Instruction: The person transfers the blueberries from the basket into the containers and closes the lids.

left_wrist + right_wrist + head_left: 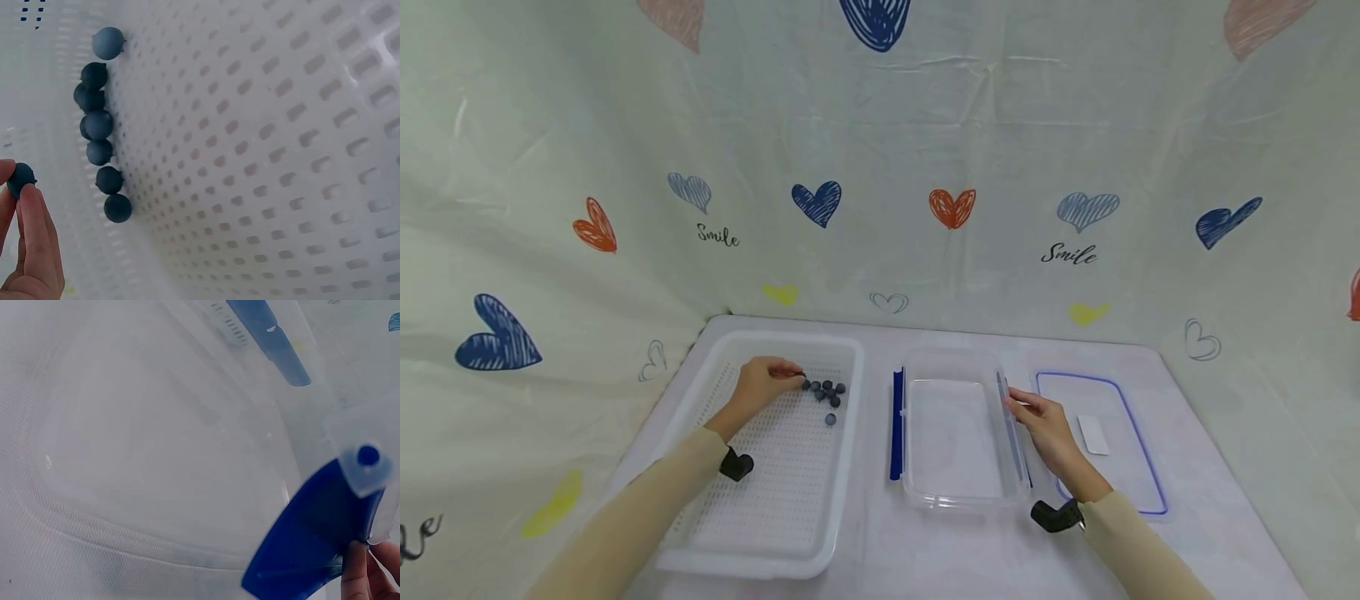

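My left hand [760,383] is over the far part of a white perforated basket [796,508]. Thumb and fingertips pinch one dark blueberry [22,179]. Beside that hand, several loose blueberries [99,125] lie together on the basket floor, one paler blueberry [831,419] slightly apart. My right hand [1047,425] is at the right side of a clear plastic container [955,442], which stands uncovered. Its fingers and thumb pinch the blue side flap [306,537], which slants outward in the right wrist view.
Along the container's left side is another blue flap [897,425]. A clear lid with a blue rim [1138,437] lies to the right, a small white rectangle [1093,435] within its outline. Behind the table [917,554] hangs a heart-printed curtain [1000,142].
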### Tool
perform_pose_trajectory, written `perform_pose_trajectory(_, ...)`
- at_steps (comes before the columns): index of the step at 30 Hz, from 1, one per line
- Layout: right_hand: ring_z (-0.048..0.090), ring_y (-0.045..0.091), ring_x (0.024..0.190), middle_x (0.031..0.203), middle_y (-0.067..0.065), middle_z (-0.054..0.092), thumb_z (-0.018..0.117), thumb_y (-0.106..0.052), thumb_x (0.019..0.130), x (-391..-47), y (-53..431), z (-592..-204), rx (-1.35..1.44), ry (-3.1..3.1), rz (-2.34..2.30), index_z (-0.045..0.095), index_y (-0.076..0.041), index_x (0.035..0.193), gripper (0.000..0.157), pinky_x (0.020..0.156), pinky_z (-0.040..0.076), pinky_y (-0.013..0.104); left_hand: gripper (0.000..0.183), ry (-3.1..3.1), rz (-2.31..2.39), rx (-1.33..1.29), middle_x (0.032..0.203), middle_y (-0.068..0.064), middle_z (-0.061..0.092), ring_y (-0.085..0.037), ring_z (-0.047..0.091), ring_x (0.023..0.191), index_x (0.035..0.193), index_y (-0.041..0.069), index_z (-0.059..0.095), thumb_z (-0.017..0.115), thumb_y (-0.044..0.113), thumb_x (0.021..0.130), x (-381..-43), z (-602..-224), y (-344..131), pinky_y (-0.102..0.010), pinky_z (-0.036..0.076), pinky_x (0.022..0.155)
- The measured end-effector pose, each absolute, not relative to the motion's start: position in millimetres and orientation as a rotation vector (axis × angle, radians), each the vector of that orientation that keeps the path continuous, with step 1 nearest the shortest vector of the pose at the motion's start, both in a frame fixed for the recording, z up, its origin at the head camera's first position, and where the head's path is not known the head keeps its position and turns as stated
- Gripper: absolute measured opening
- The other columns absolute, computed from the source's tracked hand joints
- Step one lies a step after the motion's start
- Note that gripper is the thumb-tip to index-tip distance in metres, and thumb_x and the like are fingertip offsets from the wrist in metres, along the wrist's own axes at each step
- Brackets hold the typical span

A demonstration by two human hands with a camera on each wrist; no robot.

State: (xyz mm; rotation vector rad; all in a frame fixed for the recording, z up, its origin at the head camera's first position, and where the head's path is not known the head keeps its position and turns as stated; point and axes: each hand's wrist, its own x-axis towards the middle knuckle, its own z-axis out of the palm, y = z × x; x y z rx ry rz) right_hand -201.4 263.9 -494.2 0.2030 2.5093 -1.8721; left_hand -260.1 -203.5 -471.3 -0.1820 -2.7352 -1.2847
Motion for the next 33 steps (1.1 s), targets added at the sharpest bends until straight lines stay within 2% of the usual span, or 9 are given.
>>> perform_pose_trajectory(6,0.059,0.006,0.093,0.121,0.012,0.067,0.065,-0.020,0.099,-200,264,-494,0.180,2.494,-1.907,0.056,0.008,0.135,0.046,0.086,0.051,0.023,0.019,-2.726,-1.321,-0.188,0.095,-0.009,0.075,-0.024,0.069,0.085,0.102,0.003,0.077,0.079,0.016,0.087,-258,-456,-195,-0.036,0.057,0.073)
perform_pose_trajectory(13,0.059,0.011,0.096,0.124,0.016,0.065,0.064,-0.020,0.100,-199,264,-492,0.176,2.498,-1.881,0.056,0.007,0.136,0.046,0.090,0.052,0.032,0.025,-2.697,-1.443,-0.197,0.104,-0.010,0.074,-0.027,0.069,0.094,0.107,0.005,0.077,0.079,0.021,0.088,-257,-439,-187,-0.040,0.056,0.079)
perform_pose_trajectory(17,0.058,0.009,0.095,0.127,0.018,0.064,0.063,-0.022,0.100,-199,264,-492,0.184,2.498,-1.876,0.055,0.007,0.137,0.047,0.091,0.052,0.031,0.028,-2.689,-1.519,-0.208,0.106,-0.010,0.074,-0.026,0.068,0.097,0.109,0.006,0.076,0.079,0.025,0.089,-258,-432,-180,-0.039,0.055,0.081)
perform_pose_trajectory(22,0.059,0.010,0.095,0.127,0.019,0.064,0.063,-0.021,0.100,-199,263,-492,0.170,2.501,-1.885,0.055,0.009,0.136,0.047,0.089,0.052,0.027,0.028,-2.667,-1.621,-0.253,0.108,-0.010,0.073,-0.026,0.068,0.098,0.110,0.005,0.076,0.079,0.022,0.088,-259,-423,-165,-0.039,0.055,0.083)
perform_pose_trajectory(28,0.059,0.013,0.096,0.128,0.020,0.062,0.063,-0.021,0.100,-198,262,-491,0.172,2.506,-1.871,0.055,0.007,0.137,0.047,0.090,0.053,0.029,0.028,-2.660,-1.695,-0.335,0.109,-0.010,0.073,-0.025,0.069,0.099,0.110,0.004,0.075,0.079,0.021,0.088,-262,-413,-145,-0.042,0.055,0.089)
perform_pose_trajectory(33,0.059,0.013,0.095,0.128,0.020,0.062,0.063,-0.020,0.100,-199,263,-490,0.164,2.508,-1.879,0.055,0.008,0.137,0.046,0.087,0.053,0.028,0.026,-2.659,-1.717,-0.401,0.108,-0.008,0.073,-0.024,0.069,0.099,0.109,0.006,0.076,0.079,0.020,0.088,-266,-404,-127,-0.042,0.055,0.089)
